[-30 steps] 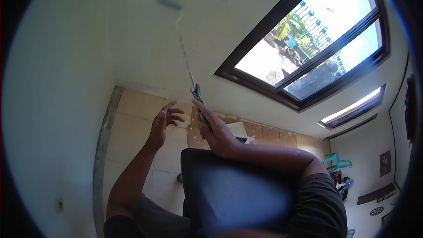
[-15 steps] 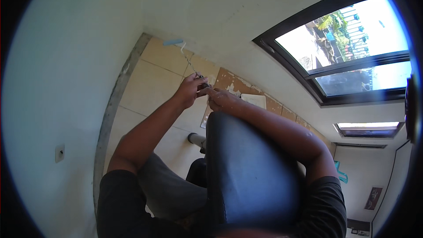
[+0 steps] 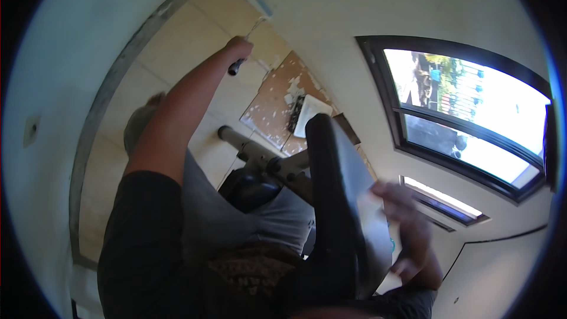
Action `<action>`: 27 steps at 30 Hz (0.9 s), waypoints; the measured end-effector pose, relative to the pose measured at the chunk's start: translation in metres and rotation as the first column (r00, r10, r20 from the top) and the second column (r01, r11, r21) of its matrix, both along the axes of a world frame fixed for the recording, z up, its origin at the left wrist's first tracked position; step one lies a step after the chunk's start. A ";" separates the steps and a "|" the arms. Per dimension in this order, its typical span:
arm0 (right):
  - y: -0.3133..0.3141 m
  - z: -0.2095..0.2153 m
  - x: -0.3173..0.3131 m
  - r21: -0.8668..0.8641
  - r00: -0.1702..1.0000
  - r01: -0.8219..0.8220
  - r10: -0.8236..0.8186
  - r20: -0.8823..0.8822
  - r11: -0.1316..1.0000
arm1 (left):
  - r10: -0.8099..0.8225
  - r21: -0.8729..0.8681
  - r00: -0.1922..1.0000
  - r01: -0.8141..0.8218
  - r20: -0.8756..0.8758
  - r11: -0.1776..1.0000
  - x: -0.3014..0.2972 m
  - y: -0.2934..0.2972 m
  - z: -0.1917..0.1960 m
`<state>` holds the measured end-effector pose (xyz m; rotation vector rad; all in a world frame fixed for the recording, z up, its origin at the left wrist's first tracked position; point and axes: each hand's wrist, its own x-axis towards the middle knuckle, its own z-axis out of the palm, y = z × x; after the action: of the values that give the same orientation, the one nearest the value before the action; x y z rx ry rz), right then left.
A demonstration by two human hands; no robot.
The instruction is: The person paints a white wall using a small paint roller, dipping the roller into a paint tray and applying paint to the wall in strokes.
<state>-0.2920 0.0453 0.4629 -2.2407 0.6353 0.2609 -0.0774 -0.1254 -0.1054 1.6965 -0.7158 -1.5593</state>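
Trousers point(image 3: 221, 218): grey, on your legs, nearest you along with your dark sleeves point(image 3: 142, 218).
Bench pad point(image 3: 339, 207): black and upright, just right of your lap, with a metal frame point(image 3: 251, 149) running out from its left side.
Right hand point(image 3: 410, 230): just beside the pad's right face, blurred – whether it touches the pad, and how wide its fingers stand, I cannot tell.
Left hand point(image 3: 239, 48): out at the end of your stretched arm, fingers closed around the paint roller point(image 3: 256, 25).
Roller parts: the dark handle point(image 3: 235, 67) pokes out below your fist; the thin wire leads away to a pale blue sleeve point(image 3: 264, 6), close to where floor and wall meet – contact with the wall I cannot make out.
Floor point(image 3: 171, 47): beige tiles, with a grey strip point(image 3: 142, 31) along the left edge.
Brown sheet point(image 3: 266, 103): on the tiles, spattered white.
Tray point(image 3: 314, 112): white with a dark side, resting on that sheet, beyond the pad's top.
Walls: pale; your left one carries a socket point(image 3: 33, 130), the other a dark-framed window point(image 3: 401, 121) and a smaller window point(image 3: 443, 199).
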 end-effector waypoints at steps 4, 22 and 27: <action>0.016 -0.033 0.009 0.188 0.956 0.289 -0.292 -0.014 0.939 | -0.049 0.011 0.995 0.048 0.087 0.999 0.000 -0.037 -0.021; 0.001 -0.040 0.013 0.195 0.986 0.155 -0.140 -0.092 0.968 | 0.051 -0.258 0.998 -0.062 -0.047 0.964 -0.027 -0.045 0.042; 0.001 -0.043 0.009 0.192 0.990 0.139 -0.129 -0.063 0.972 | -0.007 -0.153 0.992 -0.013 -0.128 0.988 -0.013 -0.063 0.022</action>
<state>-0.2833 0.0465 0.4197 -1.9989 0.7517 0.2990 -0.0906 -0.1884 -0.0830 1.4713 -0.7467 -1.5543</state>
